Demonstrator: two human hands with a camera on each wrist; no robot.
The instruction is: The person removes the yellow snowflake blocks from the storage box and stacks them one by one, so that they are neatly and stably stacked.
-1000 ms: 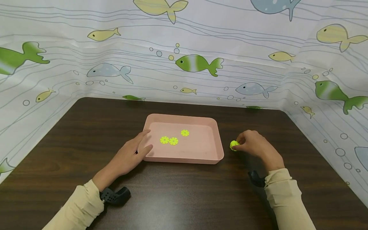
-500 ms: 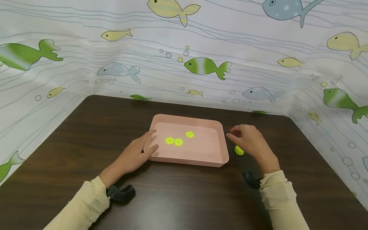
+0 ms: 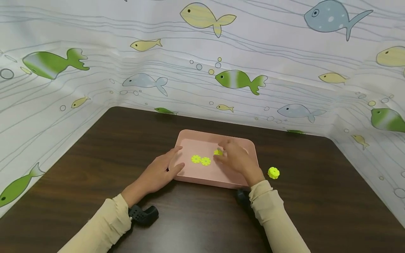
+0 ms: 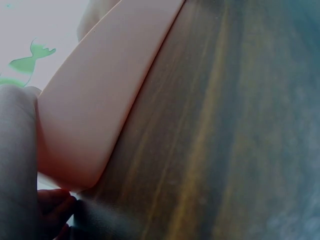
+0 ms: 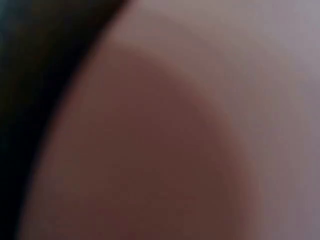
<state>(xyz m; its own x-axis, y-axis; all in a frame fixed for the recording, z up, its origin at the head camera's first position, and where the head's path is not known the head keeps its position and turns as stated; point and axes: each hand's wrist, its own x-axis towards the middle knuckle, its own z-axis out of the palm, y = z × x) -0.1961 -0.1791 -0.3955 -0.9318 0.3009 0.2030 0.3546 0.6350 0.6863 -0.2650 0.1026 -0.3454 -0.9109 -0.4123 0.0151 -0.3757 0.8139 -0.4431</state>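
A pink tray [image 3: 202, 181] lies on the table. My left hand [image 3: 158, 172] holds its left side, thumb and forefinger over the rim; in the left wrist view the other fingers [image 4: 52, 207] are outside the tray wall. Inside lie two yellow notched plastic discs, a left disc [image 3: 196, 159] and a right disc [image 3: 206, 161], side by side. My right hand [image 3: 238, 160] reaches into the tray, thumb and fingers apart around a third yellow disc [image 3: 217, 152], partly hidden. Whether they touch it I cannot tell. The right wrist view is too blurred for detail.
A small stack of yellow discs [image 3: 273, 173] stands on the dark wooden table [image 3: 196, 218], right of the tray. A fish-patterned sheet [image 3: 190, 52] rises around the back and sides. Each wrist wears a black camera mount, such as the left mount [image 3: 143, 215].
My right hand let go of the yellow disc stack beside the tray and moved left into the tray, to the third disc. The left hand stays on the tray. The head view has shifted left.
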